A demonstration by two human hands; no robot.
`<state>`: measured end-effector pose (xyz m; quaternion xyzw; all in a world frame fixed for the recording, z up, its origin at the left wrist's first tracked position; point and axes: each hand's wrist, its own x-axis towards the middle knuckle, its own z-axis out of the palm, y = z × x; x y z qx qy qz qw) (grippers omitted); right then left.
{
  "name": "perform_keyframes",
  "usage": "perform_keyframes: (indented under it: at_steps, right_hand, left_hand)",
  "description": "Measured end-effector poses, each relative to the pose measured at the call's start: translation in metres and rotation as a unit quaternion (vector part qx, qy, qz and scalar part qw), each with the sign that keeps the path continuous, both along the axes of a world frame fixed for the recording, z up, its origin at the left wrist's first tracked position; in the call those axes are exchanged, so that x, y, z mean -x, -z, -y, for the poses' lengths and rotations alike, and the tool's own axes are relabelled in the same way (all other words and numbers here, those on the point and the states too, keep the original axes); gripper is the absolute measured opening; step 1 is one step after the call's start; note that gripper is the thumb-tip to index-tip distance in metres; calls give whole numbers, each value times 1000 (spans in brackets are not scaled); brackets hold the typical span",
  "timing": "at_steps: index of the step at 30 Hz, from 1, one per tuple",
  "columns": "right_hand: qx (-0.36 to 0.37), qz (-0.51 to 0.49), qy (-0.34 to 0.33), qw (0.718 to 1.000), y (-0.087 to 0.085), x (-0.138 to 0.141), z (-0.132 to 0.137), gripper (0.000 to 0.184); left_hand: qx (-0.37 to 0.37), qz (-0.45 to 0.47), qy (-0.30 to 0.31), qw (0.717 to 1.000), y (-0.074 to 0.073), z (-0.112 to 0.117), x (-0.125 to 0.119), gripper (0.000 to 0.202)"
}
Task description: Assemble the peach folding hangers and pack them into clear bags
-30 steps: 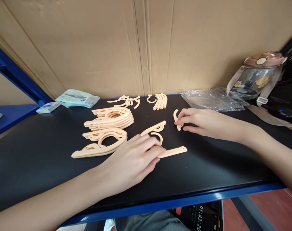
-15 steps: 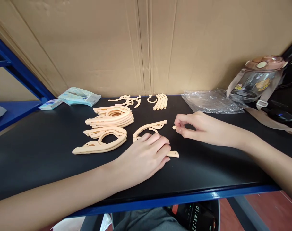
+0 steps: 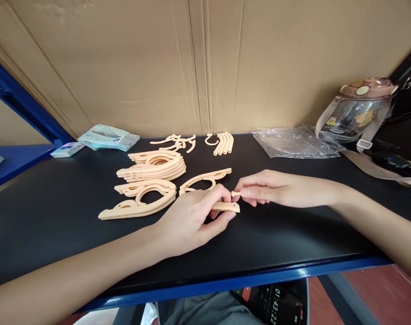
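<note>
My left hand (image 3: 198,212) grips the near arm of a beige folding clothes hanger (image 3: 227,206), whose end with a small hole sticks out past my fingers. The hanger's far arm and curved middle lie on the black table beyond that hand, partly hidden by it. Between thumb and fingers, my right hand (image 3: 263,187) pinches a small beige plastic piece (image 3: 235,193), its tip close to my left fingertips and just above the hanger's end. Left of my hands lie folded beige hangers (image 3: 151,210), with a taller stack of hangers (image 3: 158,169) behind them.
Loose beige hooks (image 3: 178,142) and several curved strips (image 3: 223,143) lie at the back. A tissue pack (image 3: 107,136) is back left. Clear plastic wrap (image 3: 293,142) and a strapped water bottle (image 3: 354,113) stand back right. Blue edging (image 3: 226,284) borders the table's front.
My right hand has moved left and nearer with the small piece, up to the hanger's end. My left hand has shifted slightly left and now holds the near arm between thumb and fingers.
</note>
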<state>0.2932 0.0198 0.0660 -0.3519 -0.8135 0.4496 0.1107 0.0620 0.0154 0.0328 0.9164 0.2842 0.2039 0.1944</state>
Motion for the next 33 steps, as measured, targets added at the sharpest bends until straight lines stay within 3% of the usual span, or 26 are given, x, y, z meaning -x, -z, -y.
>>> perform_keyframes:
  at_steps: [8,21,27,33]
  right_hand:
    - [77,-32,32,996,7,-2,-3,44]
    - [82,-27,26,996,5,0,-2,49]
    - [36,-3,-3,999,-3,1,0,33]
    - [79,-5,-20,997,-6,0,0,32]
  left_hand:
    - [38,-6,-30,999,0,-2,5,12]
    - [53,2,-33,998,-1,-3,5,14]
    - [54,-5,-38,998,0,-4,5,16]
    - [46,-1,-43,998,-1,-2,5,18]
